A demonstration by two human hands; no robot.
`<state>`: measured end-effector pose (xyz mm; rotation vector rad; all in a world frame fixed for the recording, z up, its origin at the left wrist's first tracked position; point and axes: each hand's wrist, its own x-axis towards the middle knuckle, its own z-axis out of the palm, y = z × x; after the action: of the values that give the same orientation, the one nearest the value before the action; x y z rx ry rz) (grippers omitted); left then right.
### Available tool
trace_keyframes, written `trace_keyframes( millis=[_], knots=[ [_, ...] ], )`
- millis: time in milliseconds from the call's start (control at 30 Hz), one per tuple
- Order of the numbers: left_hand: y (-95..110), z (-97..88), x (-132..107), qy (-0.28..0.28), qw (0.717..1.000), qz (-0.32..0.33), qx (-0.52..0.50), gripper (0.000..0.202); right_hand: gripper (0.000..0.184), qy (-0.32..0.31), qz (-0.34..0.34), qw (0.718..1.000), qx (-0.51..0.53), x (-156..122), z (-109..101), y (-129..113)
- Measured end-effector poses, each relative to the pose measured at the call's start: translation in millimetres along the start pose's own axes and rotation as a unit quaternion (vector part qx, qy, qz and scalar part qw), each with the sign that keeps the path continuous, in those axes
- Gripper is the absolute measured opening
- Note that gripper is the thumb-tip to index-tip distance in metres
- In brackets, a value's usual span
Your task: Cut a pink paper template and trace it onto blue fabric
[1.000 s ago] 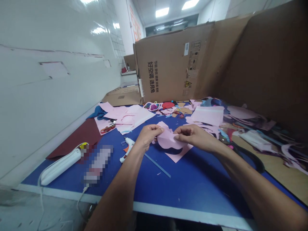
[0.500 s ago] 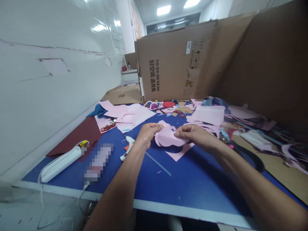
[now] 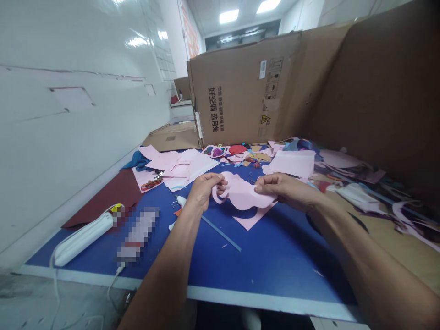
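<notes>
Both hands were closed on one pink paper cutout [image 3: 242, 195], held just above the blue table [image 3: 261, 261]. The left hand [image 3: 203, 189] pinched its curled left end, thumb on top and fingers folded beneath. The right hand [image 3: 286, 188] gripped the right edge between thumb and forefinger, with its other fingers tucked under. The cutout stretched between the two grips, with a rounded, lobed outline and a hooked loop at the left-hand end.

Directly below the grip lay a pink offcut [image 3: 252, 219], flat on the table and partly shadowed by the held piece. Just beneath the left wrist a white glue gun [image 3: 180, 200] showed only in part, the forearm covering the rest. From there a thin clear rod [image 3: 222, 234] ran slantwise toward the person.

Beyond the left hand lay a loose pile of pink sheets [image 3: 187, 165], and beyond the right hand a single pale pink sheet [image 3: 294, 162]. Straight past the grip, small coloured cutouts [image 3: 227, 151] were scattered at the foot of a large cardboard box [image 3: 247, 91] standing upright on the far edge.

Well out to the left of the grip, a dark red sheet [image 3: 113, 197] lay flat along the wall, and nearer the person a white power strip [image 3: 82, 238] rested on the table, its cord trailing over the near edge.
</notes>
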<state>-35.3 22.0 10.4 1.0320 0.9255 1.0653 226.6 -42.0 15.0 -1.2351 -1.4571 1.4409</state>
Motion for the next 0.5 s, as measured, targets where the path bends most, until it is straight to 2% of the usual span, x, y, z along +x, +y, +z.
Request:
trace_keyframes(
  millis=[100,167,300,367,433,500],
  knots=[
    [2.3,-0.3,0.3,0.008,1.000,0.014,-0.024,0.021,0.048,-0.069,0.019,0.996,-0.049,-4.9,-11.0,-1.6],
    [4.3,-0.4,0.5,0.011,0.999,0.018,-0.041,0.024,0.050,-0.077,0.047,0.992,-0.083,-2.6,-14.2,1.9],
    [9.1,0.1,-0.2,0.004,0.996,0.016,-0.085,0.026,0.051,0.047,0.018,0.996,-0.077,13.1,-11.6,16.8],
    [10.1,0.9,-1.3,-0.009,0.993,0.008,-0.116,0.025,0.060,0.101,0.000,0.993,-0.052,21.4,-6.8,24.0],
    [9.6,2.6,-2.6,-0.024,0.987,-0.009,-0.156,0.024,0.071,0.126,-0.016,0.992,-0.014,27.3,-0.5,28.6],
    [8.1,5.3,-4.2,-0.036,0.980,-0.033,-0.195,0.022,0.074,0.138,-0.033,0.990,0.023,30.5,6.0,30.4]
  ],
)
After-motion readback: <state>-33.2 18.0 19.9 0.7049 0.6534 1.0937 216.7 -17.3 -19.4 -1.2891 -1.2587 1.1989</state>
